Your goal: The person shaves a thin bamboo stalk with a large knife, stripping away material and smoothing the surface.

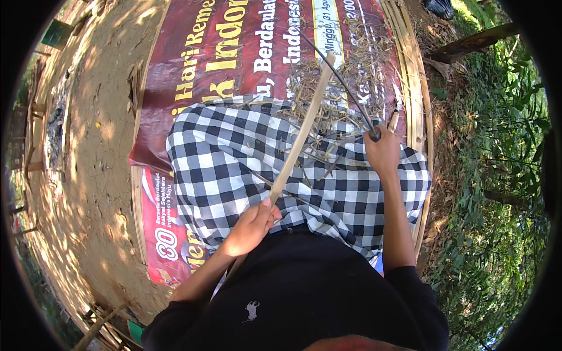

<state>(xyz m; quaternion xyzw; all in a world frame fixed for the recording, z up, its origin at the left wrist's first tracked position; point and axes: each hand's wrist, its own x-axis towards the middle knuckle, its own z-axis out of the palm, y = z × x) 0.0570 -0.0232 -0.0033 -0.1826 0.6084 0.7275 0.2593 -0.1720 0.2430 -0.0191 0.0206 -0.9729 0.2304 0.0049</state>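
My left hand (253,227) is closed around the lower part of a long, flat bamboo strip (304,131), which slants up and away to the right over my lap. In my right hand (383,153) is the dark handle of a long knife (345,85); its thin, dark, slightly curved blade points to the upper left. The blade passes across the strip's far end, but I cannot tell whether they touch. Under both lies a black-and-white checked cloth (216,143) over my legs, with shavings (319,155) scattered on it.
A red printed banner (158,117) covers a bamboo platform (417,88), with more shavings at its far right. Just beyond my right hand lies a small tool (396,108) with a pale tip. Bare earth (99,158) stretches left; green plants (497,234) grow right, near a wooden post (474,44).
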